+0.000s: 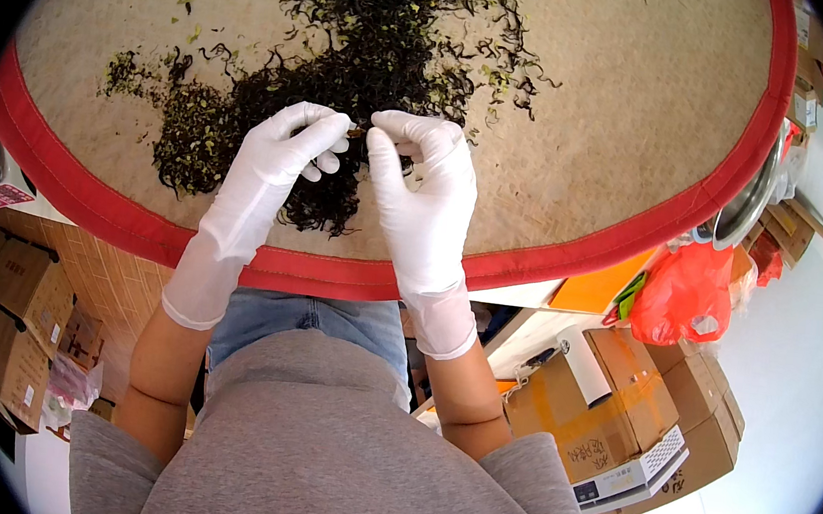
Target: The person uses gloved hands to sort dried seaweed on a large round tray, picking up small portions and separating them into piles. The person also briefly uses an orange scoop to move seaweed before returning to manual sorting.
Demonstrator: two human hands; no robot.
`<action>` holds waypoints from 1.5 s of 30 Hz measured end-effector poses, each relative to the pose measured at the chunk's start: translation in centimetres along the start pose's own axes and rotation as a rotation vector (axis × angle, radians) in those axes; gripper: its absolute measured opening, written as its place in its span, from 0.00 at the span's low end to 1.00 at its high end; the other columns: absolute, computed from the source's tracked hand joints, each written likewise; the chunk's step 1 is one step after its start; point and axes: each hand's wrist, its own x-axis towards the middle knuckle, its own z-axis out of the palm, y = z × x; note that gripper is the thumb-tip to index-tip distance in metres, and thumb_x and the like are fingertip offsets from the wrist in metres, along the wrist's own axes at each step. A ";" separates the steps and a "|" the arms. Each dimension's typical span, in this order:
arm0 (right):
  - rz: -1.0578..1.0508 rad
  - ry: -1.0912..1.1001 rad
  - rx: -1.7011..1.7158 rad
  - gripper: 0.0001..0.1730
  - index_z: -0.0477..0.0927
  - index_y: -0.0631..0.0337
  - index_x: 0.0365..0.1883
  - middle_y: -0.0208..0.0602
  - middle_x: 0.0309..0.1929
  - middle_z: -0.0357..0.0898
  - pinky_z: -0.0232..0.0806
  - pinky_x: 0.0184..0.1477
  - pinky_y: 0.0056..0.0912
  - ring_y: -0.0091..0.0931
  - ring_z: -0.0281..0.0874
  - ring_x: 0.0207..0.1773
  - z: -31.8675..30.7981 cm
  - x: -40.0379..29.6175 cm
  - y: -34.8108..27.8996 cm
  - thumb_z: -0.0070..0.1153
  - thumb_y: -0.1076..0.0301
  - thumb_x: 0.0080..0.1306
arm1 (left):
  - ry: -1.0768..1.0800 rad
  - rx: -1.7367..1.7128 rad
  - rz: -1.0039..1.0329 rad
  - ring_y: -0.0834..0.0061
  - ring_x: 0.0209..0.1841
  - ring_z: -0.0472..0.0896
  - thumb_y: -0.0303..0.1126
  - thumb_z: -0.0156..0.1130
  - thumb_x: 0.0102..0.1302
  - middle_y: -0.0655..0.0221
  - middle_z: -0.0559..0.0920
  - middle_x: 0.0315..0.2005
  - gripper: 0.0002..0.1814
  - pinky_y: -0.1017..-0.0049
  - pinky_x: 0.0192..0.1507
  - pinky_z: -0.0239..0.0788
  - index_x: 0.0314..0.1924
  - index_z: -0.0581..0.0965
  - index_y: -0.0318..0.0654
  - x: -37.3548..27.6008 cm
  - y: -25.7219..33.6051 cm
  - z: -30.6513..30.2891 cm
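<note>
Dark, curled dried leaves, resembling loose tea, lie heaped across a round woven tray with a red cloth rim. A heap with more yellow-green bits lies at its left. Both my hands wear white gloves and are raised over the near part of the leaves. My left hand pinches a small brownish piece, probably a leaf bit, between thumb and index finger. Just right of it, my right hand has its thumb and index fingertips close together, with a narrow gap; nothing shows between them.
The tray's red rim runs just in front of my body. Cardboard boxes are stacked at the lower right, and more boxes at the lower left. A red plastic bag and a metal bowl are beyond the right rim.
</note>
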 end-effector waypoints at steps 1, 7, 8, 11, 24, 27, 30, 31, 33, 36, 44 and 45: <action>-0.003 0.006 -0.017 0.09 0.79 0.59 0.36 0.34 0.32 0.78 0.69 0.37 0.31 0.30 0.76 0.34 0.1 -0.1 0.0 0.64 0.74 0.58 | 0.000 0.000 0.002 0.85 0.32 0.75 0.42 0.61 0.67 0.75 0.80 0.31 0.14 0.82 0.36 0.65 0.40 0.80 0.39 0.0 0.0 0.0; 0.109 -0.060 0.000 0.07 0.80 0.59 0.35 0.33 0.34 0.79 0.69 0.39 0.23 0.23 0.76 0.33 0.3 -0.6 0.2 0.64 0.75 0.59 | -0.018 0.018 0.016 0.85 0.32 0.75 0.42 0.60 0.67 0.75 0.80 0.31 0.14 0.82 0.36 0.65 0.41 0.80 0.39 0.0 0.1 0.1; 0.113 -0.052 0.014 0.06 0.80 0.60 0.34 0.33 0.32 0.79 0.69 0.37 0.24 0.23 0.76 0.32 0.3 -0.6 0.1 0.63 0.75 0.59 | -0.017 0.020 0.023 0.85 0.32 0.75 0.42 0.59 0.68 0.76 0.80 0.31 0.14 0.82 0.36 0.65 0.41 0.80 0.39 0.0 -0.1 0.1; 0.214 -0.034 0.095 0.05 0.79 0.61 0.34 0.30 0.30 0.78 0.68 0.34 0.25 0.22 0.74 0.31 0.2 -0.5 0.0 0.62 0.73 0.61 | -0.008 -0.041 0.044 0.85 0.32 0.73 0.44 0.56 0.70 0.76 0.78 0.31 0.16 0.83 0.35 0.63 0.43 0.80 0.38 0.0 0.0 0.1; 0.231 -0.207 0.213 0.04 0.79 0.59 0.35 0.32 0.32 0.76 0.68 0.38 0.27 0.25 0.75 0.34 -0.7 -1.1 -2.3 0.61 0.73 0.62 | -0.165 -0.589 0.034 0.73 0.44 0.76 0.46 0.43 0.75 0.66 0.78 0.41 0.27 0.72 0.54 0.67 0.57 0.72 0.28 0.6 -0.4 0.5; 0.122 -0.099 0.086 0.03 0.79 0.59 0.35 0.35 0.32 0.78 0.69 0.40 0.32 0.31 0.76 0.36 -1.2 -1.5 -2.0 0.59 0.73 0.63 | -0.136 -0.667 -0.052 0.72 0.45 0.77 0.43 0.45 0.75 0.64 0.78 0.42 0.24 0.72 0.52 0.70 0.57 0.71 0.28 0.5 0.1 0.5; 0.311 0.011 0.059 0.05 0.80 0.61 0.38 0.38 0.35 0.79 0.69 0.45 0.32 0.31 0.77 0.39 -2.8 -1.7 0.1 0.52 0.71 0.68 | -0.143 -0.753 -0.113 0.74 0.46 0.78 0.39 0.47 0.75 0.65 0.79 0.43 0.20 0.75 0.48 0.72 0.56 0.72 0.30 1.0 -0.2 -0.2; 0.312 0.033 0.006 0.07 0.80 0.62 0.40 0.40 0.37 0.79 0.69 0.47 0.31 0.30 0.78 0.40 -3.5 -1.5 1.0 0.51 0.71 0.69 | -0.150 -0.813 -0.123 0.74 0.46 0.78 0.38 0.48 0.75 0.65 0.79 0.43 0.20 0.75 0.48 0.72 0.56 0.72 0.30 1.1 -0.2 -0.4; 0.342 0.070 -0.157 0.09 0.78 0.64 0.45 0.44 0.42 0.80 0.68 0.52 0.33 0.34 0.78 0.46 -4.9 -1.6 3.1 0.48 0.71 0.71 | -0.157 -0.935 -0.141 0.74 0.46 0.78 0.37 0.48 0.74 0.65 0.79 0.44 0.19 0.76 0.49 0.72 0.57 0.72 0.31 1.3 -0.2 -1.0; 0.424 0.065 -0.157 0.13 0.75 0.68 0.51 0.46 0.45 0.80 0.69 0.52 0.32 0.33 0.78 0.48 -5.5 -2.0 6.4 0.45 0.71 0.72 | -0.159 -1.032 -0.089 0.72 0.48 0.77 0.34 0.50 0.73 0.64 0.78 0.47 0.18 0.75 0.49 0.72 0.57 0.72 0.31 1.8 -0.3 -2.0; 0.557 -0.153 0.637 0.16 0.73 0.65 0.57 0.37 0.45 0.79 0.69 0.51 0.23 0.22 0.76 0.45 -1.5 -1.8 2.5 0.43 0.72 0.74 | -0.239 -1.185 0.090 0.68 0.55 0.76 0.29 0.48 0.74 0.63 0.77 0.49 0.17 0.69 0.54 0.72 0.59 0.71 0.32 2.6 -0.4 -4.3; 0.544 -0.138 0.602 0.15 0.74 0.65 0.56 0.37 0.45 0.79 0.69 0.51 0.23 0.22 0.76 0.46 -1.8 -1.5 2.1 0.43 0.72 0.74 | -0.239 -1.192 0.116 0.68 0.54 0.76 0.29 0.48 0.73 0.62 0.77 0.49 0.17 0.68 0.54 0.72 0.59 0.70 0.30 2.7 -0.4 -4.7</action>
